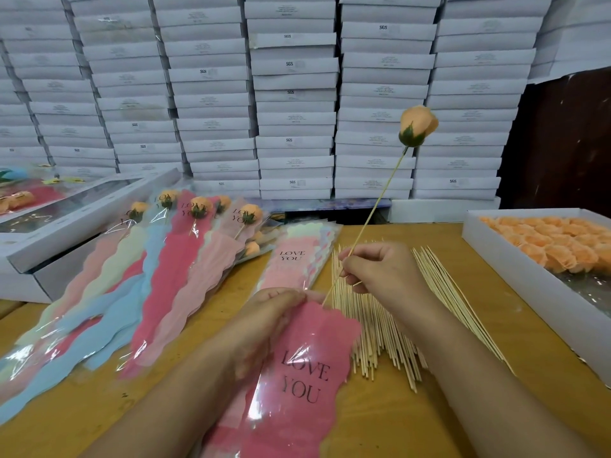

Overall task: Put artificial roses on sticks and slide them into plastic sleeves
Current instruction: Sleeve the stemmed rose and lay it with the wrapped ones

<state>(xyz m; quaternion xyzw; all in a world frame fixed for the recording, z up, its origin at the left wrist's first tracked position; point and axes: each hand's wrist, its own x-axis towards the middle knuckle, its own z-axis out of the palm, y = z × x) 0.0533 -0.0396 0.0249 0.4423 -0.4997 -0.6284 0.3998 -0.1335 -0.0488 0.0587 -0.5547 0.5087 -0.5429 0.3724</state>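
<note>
- Right hand (380, 272) pinches a stick (373, 209) near its lower end; the peach rose (418, 125) on its top stands high above the worktop (446, 408).
- Left hand (267, 320) grips the top of a pink sleeve (297, 385) at the near edge; the stick's tip touches the sleeve's mouth.
- Loose sticks (380, 332) lie under the right hand.
- Filled sleeves (172, 269) fan out on the left.
- Box of roses (545, 249) sits at the right edge.

Wooden table (463, 408) (yellowish) under loose sticks (373, 338), sleeved roses (185, 259), rose tray (529, 285).
</note>
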